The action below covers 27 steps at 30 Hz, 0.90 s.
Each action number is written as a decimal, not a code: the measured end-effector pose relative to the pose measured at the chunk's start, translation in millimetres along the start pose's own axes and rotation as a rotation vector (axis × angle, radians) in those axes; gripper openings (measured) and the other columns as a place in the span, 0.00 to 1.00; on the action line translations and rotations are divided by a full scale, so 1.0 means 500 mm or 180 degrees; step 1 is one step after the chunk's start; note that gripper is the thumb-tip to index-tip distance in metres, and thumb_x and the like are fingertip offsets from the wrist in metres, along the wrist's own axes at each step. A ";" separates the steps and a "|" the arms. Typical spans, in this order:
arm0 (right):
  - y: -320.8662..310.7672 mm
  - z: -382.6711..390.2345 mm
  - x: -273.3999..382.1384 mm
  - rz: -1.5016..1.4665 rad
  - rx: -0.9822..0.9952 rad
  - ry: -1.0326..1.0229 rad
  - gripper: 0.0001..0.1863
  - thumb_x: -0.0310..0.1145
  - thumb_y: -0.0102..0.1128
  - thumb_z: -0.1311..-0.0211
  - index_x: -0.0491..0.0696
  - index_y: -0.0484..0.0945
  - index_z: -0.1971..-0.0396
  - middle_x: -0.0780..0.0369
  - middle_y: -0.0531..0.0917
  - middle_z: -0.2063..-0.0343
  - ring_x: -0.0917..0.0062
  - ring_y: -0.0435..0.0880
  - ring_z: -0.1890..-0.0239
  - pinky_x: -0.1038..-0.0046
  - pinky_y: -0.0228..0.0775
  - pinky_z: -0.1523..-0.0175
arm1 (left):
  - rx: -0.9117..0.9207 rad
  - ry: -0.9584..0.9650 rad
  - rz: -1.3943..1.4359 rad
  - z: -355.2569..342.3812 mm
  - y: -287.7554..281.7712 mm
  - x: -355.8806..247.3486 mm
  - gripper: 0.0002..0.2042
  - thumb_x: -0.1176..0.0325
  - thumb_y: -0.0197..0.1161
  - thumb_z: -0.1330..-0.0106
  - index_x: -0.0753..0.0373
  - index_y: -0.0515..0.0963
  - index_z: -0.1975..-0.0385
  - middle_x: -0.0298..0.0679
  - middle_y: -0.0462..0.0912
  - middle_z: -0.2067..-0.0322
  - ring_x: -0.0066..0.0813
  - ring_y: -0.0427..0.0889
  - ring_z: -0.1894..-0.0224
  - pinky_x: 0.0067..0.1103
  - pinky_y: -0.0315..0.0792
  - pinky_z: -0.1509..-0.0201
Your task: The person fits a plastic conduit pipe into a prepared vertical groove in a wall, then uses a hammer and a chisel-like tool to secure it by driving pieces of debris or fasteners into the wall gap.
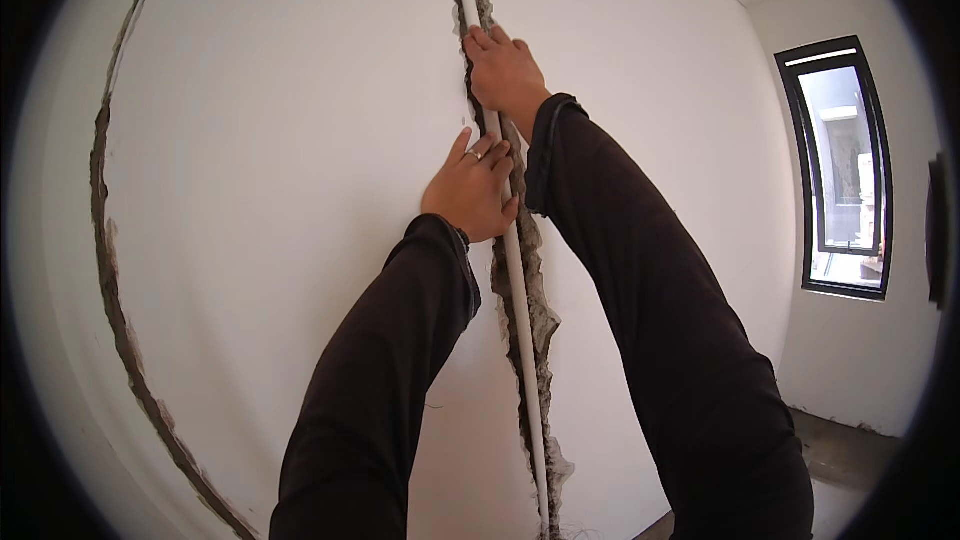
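A long white pipe [522, 320] stands almost upright in a rough-edged channel [541, 310] cut into the white wall. Its upper part is in my right hand [508, 72], whose fingers curl over it, with the fingertips at the channel's left edge. Just below, my left hand [468, 190] is on the same pipe. A ring shows on one of its fingers, its thumb lies at the pipe's right side, and one finger sticks out over the wall. Where the hands cover the pipe, it is hidden.
A second, narrower channel [107, 240] runs down the wall [270, 140] at the left. On the adjoining wall to the right is a tall black-framed window [840, 165]. A dark object [937, 230] shows at the far right edge, and grey floor [840, 450] at the lower right.
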State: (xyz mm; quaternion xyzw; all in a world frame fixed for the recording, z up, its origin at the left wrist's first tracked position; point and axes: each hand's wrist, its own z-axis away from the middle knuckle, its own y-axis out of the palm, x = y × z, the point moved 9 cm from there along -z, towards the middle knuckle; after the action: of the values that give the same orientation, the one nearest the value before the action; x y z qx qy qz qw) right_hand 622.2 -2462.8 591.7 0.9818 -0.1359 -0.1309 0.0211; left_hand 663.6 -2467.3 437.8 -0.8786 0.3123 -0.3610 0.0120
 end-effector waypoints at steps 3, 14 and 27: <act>0.011 0.008 0.007 0.0193 -0.0003 0.0026 0.23 0.32 0.41 0.39 0.50 0.70 0.42 0.68 0.66 0.36 0.68 0.59 0.33 0.57 0.54 0.36 | 0.0024 -0.0005 -0.0100 0.010 0.014 0.013 0.36 0.55 0.64 0.49 0.73 0.65 0.43 0.46 0.70 0.43 0.37 0.59 0.34 0.35 0.42 0.27; 0.048 0.011 -0.025 -0.0451 0.0085 0.0233 0.26 0.34 0.41 0.37 0.55 0.62 0.36 0.71 0.62 0.34 0.66 0.54 0.31 0.49 0.41 0.31 | 0.0143 -0.0063 -0.0237 0.003 0.016 0.006 0.28 0.55 0.60 0.46 0.67 0.72 0.48 0.43 0.72 0.43 0.36 0.61 0.35 0.35 0.42 0.26; 0.020 -0.005 -0.030 0.0118 0.0041 0.0042 0.25 0.32 0.45 0.41 0.57 0.68 0.41 0.70 0.72 0.41 0.68 0.62 0.36 0.50 0.46 0.34 | -0.0013 -0.0061 -0.0318 -0.001 0.010 0.002 0.27 0.56 0.59 0.45 0.71 0.74 0.50 0.45 0.71 0.42 0.39 0.57 0.33 0.37 0.42 0.27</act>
State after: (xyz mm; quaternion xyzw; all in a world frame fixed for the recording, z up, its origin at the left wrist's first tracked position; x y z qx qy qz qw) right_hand 606.3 -2468.1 598.9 0.9801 -0.1548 -0.1232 0.0181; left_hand 661.3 -2472.1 437.5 -0.8966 0.2686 -0.3521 -0.0048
